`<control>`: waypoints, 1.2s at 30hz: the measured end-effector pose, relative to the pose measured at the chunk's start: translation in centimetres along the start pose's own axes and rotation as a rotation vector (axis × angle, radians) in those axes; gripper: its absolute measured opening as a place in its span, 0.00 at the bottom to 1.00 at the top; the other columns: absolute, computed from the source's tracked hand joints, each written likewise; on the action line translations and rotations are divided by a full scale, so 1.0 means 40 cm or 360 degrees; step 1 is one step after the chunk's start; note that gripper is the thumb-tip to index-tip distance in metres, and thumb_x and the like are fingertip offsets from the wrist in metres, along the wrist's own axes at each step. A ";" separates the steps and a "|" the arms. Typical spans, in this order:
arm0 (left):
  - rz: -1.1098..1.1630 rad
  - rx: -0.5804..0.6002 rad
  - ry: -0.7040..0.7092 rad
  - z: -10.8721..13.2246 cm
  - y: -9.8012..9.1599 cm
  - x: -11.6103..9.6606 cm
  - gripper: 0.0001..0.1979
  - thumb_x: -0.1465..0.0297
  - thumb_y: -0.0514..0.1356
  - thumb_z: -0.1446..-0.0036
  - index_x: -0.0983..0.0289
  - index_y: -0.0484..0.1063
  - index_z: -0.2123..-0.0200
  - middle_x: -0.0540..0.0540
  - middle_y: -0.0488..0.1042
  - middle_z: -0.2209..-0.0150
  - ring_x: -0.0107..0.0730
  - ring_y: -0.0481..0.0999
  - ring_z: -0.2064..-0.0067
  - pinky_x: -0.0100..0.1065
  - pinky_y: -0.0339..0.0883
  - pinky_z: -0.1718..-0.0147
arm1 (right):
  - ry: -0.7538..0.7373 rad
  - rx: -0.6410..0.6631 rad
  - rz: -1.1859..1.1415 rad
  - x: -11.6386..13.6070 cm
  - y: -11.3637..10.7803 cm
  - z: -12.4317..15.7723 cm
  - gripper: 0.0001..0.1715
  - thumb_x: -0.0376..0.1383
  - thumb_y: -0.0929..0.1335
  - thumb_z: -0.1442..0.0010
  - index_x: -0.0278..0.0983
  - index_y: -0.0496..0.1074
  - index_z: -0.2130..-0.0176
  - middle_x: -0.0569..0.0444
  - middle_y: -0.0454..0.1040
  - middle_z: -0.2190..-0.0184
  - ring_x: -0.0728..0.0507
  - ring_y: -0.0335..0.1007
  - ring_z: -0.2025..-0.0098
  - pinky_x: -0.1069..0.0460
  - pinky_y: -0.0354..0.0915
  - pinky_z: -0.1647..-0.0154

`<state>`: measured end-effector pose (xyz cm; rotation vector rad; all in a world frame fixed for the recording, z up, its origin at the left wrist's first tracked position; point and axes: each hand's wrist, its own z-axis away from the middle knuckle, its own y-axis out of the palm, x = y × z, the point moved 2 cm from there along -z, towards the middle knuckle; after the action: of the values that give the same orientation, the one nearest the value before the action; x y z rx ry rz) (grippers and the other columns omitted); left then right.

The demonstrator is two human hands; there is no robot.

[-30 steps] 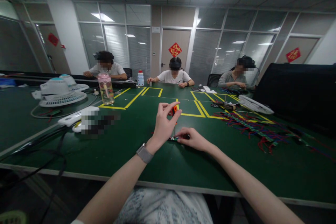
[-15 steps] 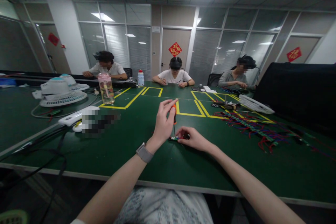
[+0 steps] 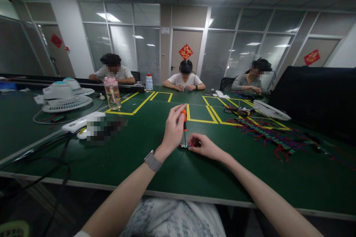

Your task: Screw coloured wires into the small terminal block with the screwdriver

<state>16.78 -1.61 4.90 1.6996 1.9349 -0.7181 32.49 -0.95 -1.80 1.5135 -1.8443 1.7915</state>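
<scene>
My left hand (image 3: 175, 126) is closed around the orange and black handle of a screwdriver (image 3: 185, 120), which stands nearly upright. Its thin shaft runs down to a small green circuit board (image 3: 184, 146) lying on the green table. Whether the tip sits on a screw is too small to see. My right hand (image 3: 202, 145) pinches the right end of the same board against the table, with its fingers curled around some dark and red parts, perhaps wires, that are partly hidden.
Circuit boards with red and blue wires (image 3: 267, 135) lie to the right. White fans (image 3: 63, 94), a pink-lided bottle (image 3: 112, 94) and a power strip (image 3: 83, 122) stand at left. Yellow tape (image 3: 200, 121) marks the table (image 3: 133, 177). Three people sit across it.
The fingers of my left hand have shifted slightly on the screwdriver, and more of its orange handle shows. My right hand stays on the circuit board. The middle co-worker's hands have come closer together.
</scene>
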 end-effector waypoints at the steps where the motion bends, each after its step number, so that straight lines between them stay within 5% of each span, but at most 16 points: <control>1: 0.0041 0.0009 -0.0004 0.000 0.001 0.001 0.17 0.69 0.51 0.37 0.60 0.69 0.47 0.58 0.68 0.50 0.34 0.69 0.49 0.33 0.67 0.54 | -0.0002 -0.0001 -0.0004 0.000 0.000 0.000 0.06 0.31 0.69 0.50 0.35 0.68 0.67 0.57 0.70 0.72 0.49 0.63 0.71 0.54 0.62 0.68; 7: -0.0194 -0.0007 0.0047 0.001 -0.002 -0.011 0.14 0.67 0.59 0.43 0.58 0.73 0.53 0.55 0.67 0.56 0.32 0.71 0.55 0.33 0.67 0.57 | 0.0007 -0.0017 -0.0017 0.005 -0.003 0.001 0.06 0.31 0.69 0.50 0.35 0.68 0.68 0.56 0.70 0.72 0.49 0.63 0.71 0.54 0.62 0.68; 12: 0.0004 0.0039 0.0014 -0.001 0.000 -0.003 0.16 0.69 0.50 0.37 0.59 0.69 0.48 0.57 0.67 0.49 0.33 0.68 0.47 0.35 0.65 0.49 | -0.0015 -0.0014 -0.0013 0.006 -0.003 0.002 0.07 0.31 0.69 0.50 0.35 0.69 0.66 0.56 0.71 0.72 0.49 0.65 0.70 0.54 0.62 0.67; 19: -0.0080 0.0094 0.0102 0.003 0.001 -0.020 0.14 0.67 0.62 0.45 0.59 0.74 0.55 0.54 0.68 0.59 0.29 0.71 0.59 0.31 0.69 0.59 | -0.0017 -0.0024 -0.0029 0.012 -0.004 0.003 0.08 0.31 0.68 0.49 0.35 0.70 0.64 0.56 0.71 0.72 0.49 0.66 0.70 0.54 0.63 0.67; 25: 0.0142 0.0164 -0.0025 0.004 0.007 -0.006 0.18 0.69 0.50 0.37 0.58 0.68 0.46 0.57 0.69 0.52 0.30 0.73 0.56 0.32 0.69 0.59 | -0.0009 -0.0030 -0.0043 0.015 -0.006 0.002 0.06 0.32 0.69 0.49 0.35 0.71 0.67 0.54 0.73 0.70 0.49 0.67 0.70 0.53 0.64 0.66; 32: -0.0077 0.0116 0.0035 0.006 0.003 -0.015 0.15 0.65 0.60 0.44 0.57 0.73 0.53 0.54 0.67 0.58 0.30 0.71 0.58 0.31 0.69 0.59 | 0.0005 -0.0074 -0.0052 0.023 -0.007 0.003 0.05 0.32 0.69 0.50 0.35 0.71 0.68 0.55 0.74 0.71 0.49 0.67 0.70 0.53 0.64 0.66; 36: 0.0112 0.0157 -0.0064 0.005 0.008 -0.007 0.17 0.66 0.52 0.38 0.56 0.68 0.46 0.57 0.65 0.52 0.29 0.72 0.56 0.32 0.70 0.58 | 0.0024 -0.0051 -0.0063 0.027 -0.007 0.003 0.06 0.32 0.69 0.49 0.34 0.71 0.66 0.54 0.74 0.70 0.48 0.67 0.70 0.53 0.64 0.66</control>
<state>17.12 -1.90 4.91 1.7884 1.8300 -0.8274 32.24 -1.56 -0.90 1.5104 -1.8145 1.7425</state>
